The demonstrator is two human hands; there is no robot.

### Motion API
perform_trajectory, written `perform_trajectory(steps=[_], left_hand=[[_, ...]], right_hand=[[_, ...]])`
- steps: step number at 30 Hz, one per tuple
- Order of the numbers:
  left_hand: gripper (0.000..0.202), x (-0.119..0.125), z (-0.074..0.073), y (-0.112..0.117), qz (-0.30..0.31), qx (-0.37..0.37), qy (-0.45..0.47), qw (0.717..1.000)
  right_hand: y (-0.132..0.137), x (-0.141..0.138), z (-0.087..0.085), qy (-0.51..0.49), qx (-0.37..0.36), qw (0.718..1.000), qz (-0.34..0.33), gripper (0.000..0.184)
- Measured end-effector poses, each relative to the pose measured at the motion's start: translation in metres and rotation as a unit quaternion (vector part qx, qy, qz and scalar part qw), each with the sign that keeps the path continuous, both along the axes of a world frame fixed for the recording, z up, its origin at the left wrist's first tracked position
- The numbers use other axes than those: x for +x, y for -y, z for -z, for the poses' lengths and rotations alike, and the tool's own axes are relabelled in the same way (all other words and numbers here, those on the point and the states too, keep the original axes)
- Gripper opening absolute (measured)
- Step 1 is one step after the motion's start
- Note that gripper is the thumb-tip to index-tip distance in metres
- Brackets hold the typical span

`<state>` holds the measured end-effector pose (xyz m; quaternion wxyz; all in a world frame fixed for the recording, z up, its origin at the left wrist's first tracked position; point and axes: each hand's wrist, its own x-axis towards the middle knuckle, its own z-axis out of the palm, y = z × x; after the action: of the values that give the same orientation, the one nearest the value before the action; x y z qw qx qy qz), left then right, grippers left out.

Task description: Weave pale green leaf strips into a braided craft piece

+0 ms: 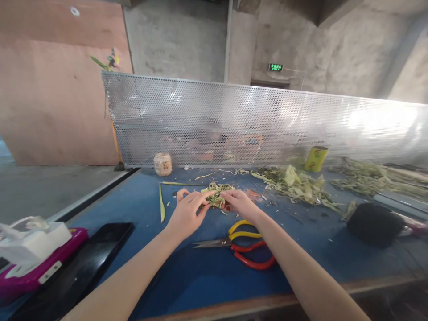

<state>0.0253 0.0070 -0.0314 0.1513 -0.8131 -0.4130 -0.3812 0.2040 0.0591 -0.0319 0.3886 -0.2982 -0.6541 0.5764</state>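
Both my hands meet over the middle of the blue table at a small bundle of pale green, dried plant strips [218, 194], braided or matted together. My left hand [192, 205] pinches its left side between thumb and fingers. On the right side, the fingertips of my right hand [240, 203] press together on the same bundle. A pair of scissors [223, 242] with one yellow and one red handle lies just below my hands, blades pointing left and slightly apart. Long leaf strips [162, 203] lie to the left of the bundle, one of them reaching toward it.
A heap of dry leaves [297, 185] lies right of my hands, with a yellow-green can [316, 158] behind it. A black ball-like bundle [375, 224] sits far right. At left are a phone [103, 249] and a magenta power strip [50, 267]. A perforated metal screen [214, 107] borders the back.
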Motion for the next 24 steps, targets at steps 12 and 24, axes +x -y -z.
perform_trajectory(steps=[12, 24], left_hand=[[0.043, 0.0024, 0.0046, 0.0008, -0.024, -0.018, -0.023, 0.999], [0.04, 0.0055, -0.0026, 0.0069, -0.039, 0.143, -0.121, 0.982]], right_hand=[[0.0021, -0.0044, 0.0021, 0.108, 0.126, 0.986, 0.004, 0.032], [0.007, 0.0002, -0.0052, 0.068, 0.01, 0.996, 0.052, 0.026]])
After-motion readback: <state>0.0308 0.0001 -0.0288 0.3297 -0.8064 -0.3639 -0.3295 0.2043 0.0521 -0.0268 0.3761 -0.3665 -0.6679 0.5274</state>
